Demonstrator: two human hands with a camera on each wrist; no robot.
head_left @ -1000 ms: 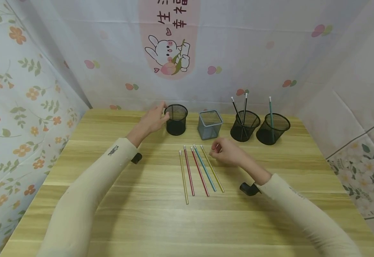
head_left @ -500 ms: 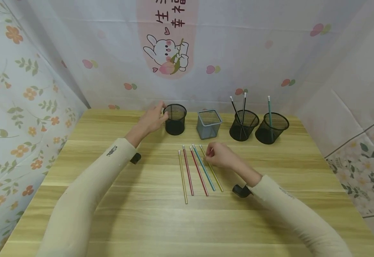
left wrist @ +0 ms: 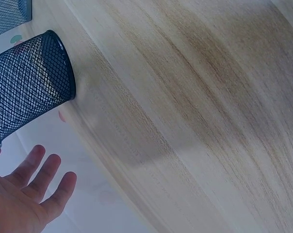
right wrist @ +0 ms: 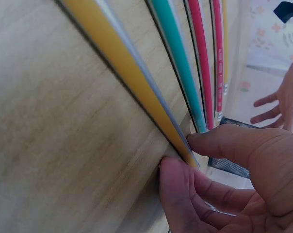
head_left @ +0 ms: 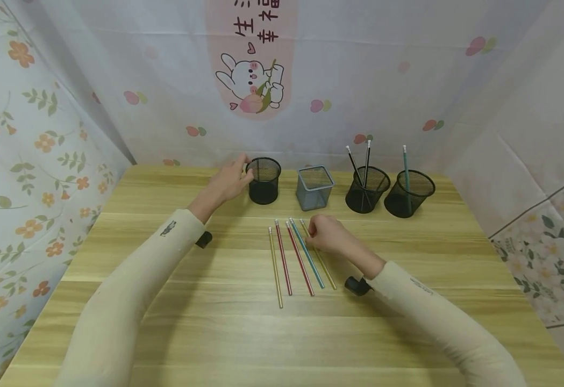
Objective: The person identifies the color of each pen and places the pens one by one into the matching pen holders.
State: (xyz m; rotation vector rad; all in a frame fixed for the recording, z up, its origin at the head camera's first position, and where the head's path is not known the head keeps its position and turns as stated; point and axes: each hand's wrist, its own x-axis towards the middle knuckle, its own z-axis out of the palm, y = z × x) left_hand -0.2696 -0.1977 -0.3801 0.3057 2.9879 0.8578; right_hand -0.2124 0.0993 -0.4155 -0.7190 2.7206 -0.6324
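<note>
My left hand is at the left side of a round black mesh pen cup. In the left wrist view several fingers are spread apart, and one fingertip meets the cup's rim at the frame edge. My right hand pinches the rightmost yellow pencil near its eraser end; in the right wrist view thumb and forefinger lie on either side of it. Beside it on the table lie a blue pencil, two red pencils and another yellow pencil, in a loose row.
A grey square mesh cup stands right of the black one. Farther right are a black mesh cup with black pencils and another black cup with a green pencil. A patterned curtain hangs behind the wooden table.
My right hand has moved left and slightly down onto the rightmost yellow pencil, its fingers coming together on it. The left hand stays by the black cup.
</note>
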